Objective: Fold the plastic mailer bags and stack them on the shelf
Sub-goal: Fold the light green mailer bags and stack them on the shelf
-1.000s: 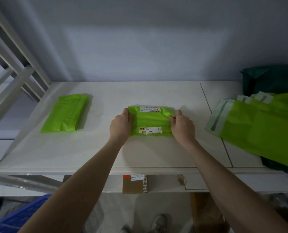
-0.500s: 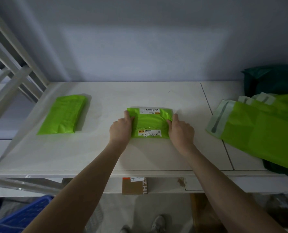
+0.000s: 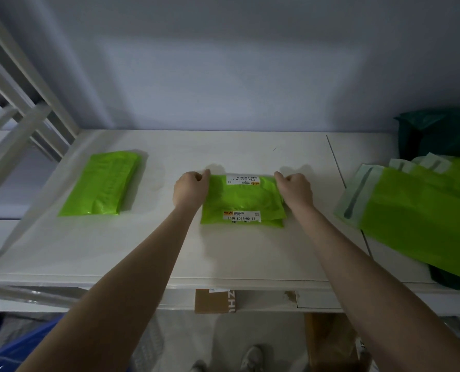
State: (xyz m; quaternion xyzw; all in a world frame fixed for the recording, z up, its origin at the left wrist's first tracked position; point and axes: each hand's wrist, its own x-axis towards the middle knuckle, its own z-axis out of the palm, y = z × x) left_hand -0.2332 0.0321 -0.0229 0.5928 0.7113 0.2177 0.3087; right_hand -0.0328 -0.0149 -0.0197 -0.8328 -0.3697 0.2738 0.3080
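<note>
Folded bag [image 3: 242, 200]: gripped by left hand [image 3: 190, 190] and right hand [image 3: 294, 189]. Stack [image 3: 102, 183]: done. Unfolded bags [image 3: 422, 218]: remaining.

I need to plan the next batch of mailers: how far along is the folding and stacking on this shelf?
Done: one folded green bundle lies at the shelf's left. In hand: the left hand and right hand grip the far corners of a folded labelled mailer at the centre, not yet stacked. Left: a pile of unfolded green mailers on the right.
</note>
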